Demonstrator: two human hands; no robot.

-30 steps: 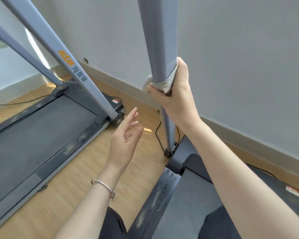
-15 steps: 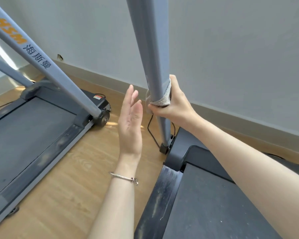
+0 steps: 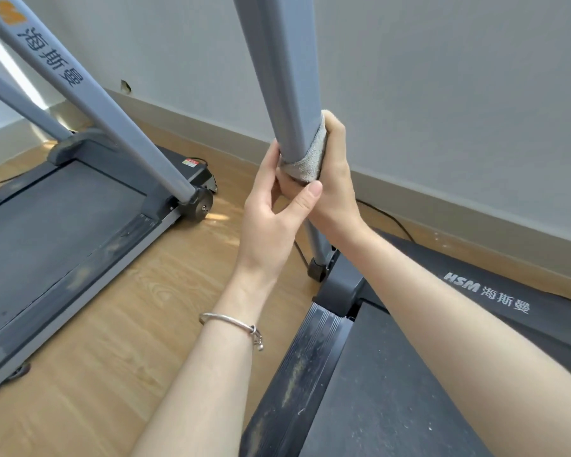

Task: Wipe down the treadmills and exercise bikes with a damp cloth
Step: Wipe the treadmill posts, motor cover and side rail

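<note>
Head view: grey, nubbly cloth [image 3: 305,161] around grey treadmill upright [image 3: 284,77].

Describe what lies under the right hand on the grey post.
A pale grey cloth, wrapped round the post and pressed against it by the right hand. The left hand grips the post too. Both hands hide the cloth's ends.

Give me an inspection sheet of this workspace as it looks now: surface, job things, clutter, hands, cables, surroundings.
Surface: wood floor; dusty streaks on side rail of near treadmill.
Job's things: grey cloth wrapped round near treadmill's post.
Clutter: nothing seen.
Grips: right hand holds cloth against post; left hand clasps post beside it, bracelet on wrist.
Cables: black cable on floor by wall.
Surroundings: grey wall, skirting, second treadmill at left.
</note>
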